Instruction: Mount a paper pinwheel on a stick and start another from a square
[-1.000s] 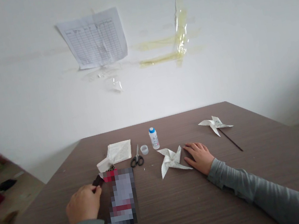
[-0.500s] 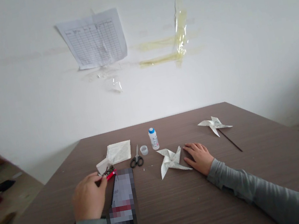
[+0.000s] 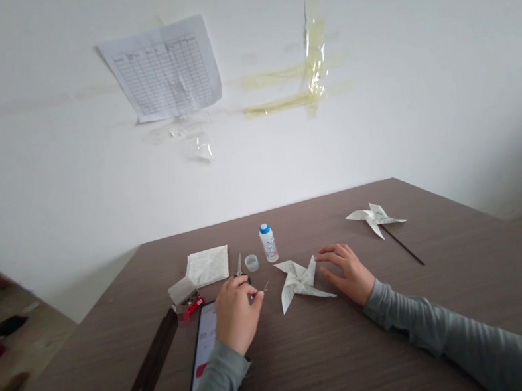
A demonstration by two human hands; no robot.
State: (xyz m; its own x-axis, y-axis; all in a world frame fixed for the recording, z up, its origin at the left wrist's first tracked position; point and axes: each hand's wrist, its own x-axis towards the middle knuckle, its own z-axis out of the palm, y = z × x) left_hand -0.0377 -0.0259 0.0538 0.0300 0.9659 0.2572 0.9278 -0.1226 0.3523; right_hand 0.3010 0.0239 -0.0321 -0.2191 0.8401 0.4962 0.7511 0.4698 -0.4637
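My left hand (image 3: pixel 235 311) is closed in a pinch on a thin metal pin (image 3: pixel 265 285), whose tip points toward the paper pinwheel (image 3: pixel 299 280). That pinwheel lies flat on the table without a stick. My right hand (image 3: pixel 350 279) is open at its right side, fingers spread and slightly bent; whether a fingertip touches the paper I cannot tell. Left of my left hand stands a small red box (image 3: pixel 194 307) with its lid up and small metal pieces inside. Scissors (image 3: pixel 238 267) lie partly hidden behind my left hand.
A finished pinwheel (image 3: pixel 374 219) on a dark stick lies at the right. Behind are a white bottle (image 3: pixel 268 245) with blue cap, a clear round cap (image 3: pixel 251 263) and folded paper (image 3: pixel 209 265). Several dark sticks (image 3: pixel 146 374) and a phone (image 3: pixel 205 337) lie at the left.
My left hand has moved right from the red box to beside the pinwheel, now with a pin between its fingers. My right hand has lifted and curled slightly.
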